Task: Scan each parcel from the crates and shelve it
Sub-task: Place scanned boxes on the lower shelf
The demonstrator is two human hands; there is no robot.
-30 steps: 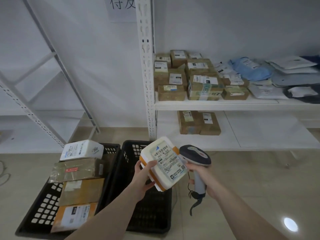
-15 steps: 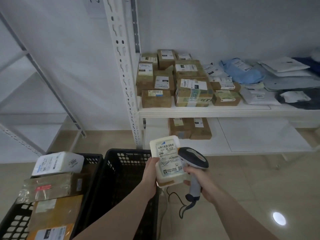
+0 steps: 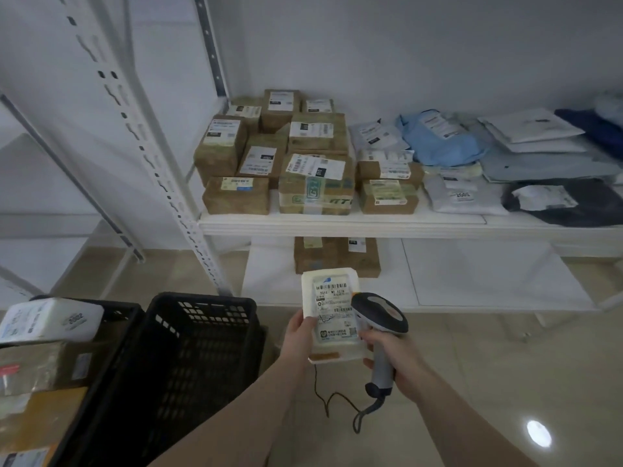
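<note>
Left hand (image 3: pixel 301 333): fingers curled round the left edge of a white labelled parcel (image 3: pixel 332 316), thumb on its face, label up. Right hand (image 3: pixel 392 357): fingers wrapped round the grip of a handheld scanner (image 3: pixel 379 320), whose head overlaps the parcel's right edge; its cord (image 3: pixel 332 401) trails below the fingers. Left of the fingers: empty black crate (image 3: pixel 188 358); further left, a second crate (image 3: pixel 114 308), mostly cut off by the frame, holding a white parcel (image 3: pixel 50 320) and brown parcels (image 3: pixel 40 365). Under the fingers: beige tiled floor (image 3: pixel 488 382) with a light glare. Beyond the fingers: white shelf (image 3: pixel 371 225) against a white wall, with cardboard boxes (image 3: pixel 269 156) and soft mailers (image 3: pixel 472 153); labels blurred, unreadable. Lower shelf: two boxes (image 3: pixel 337 256), partly hidden behind the parcel.
</note>
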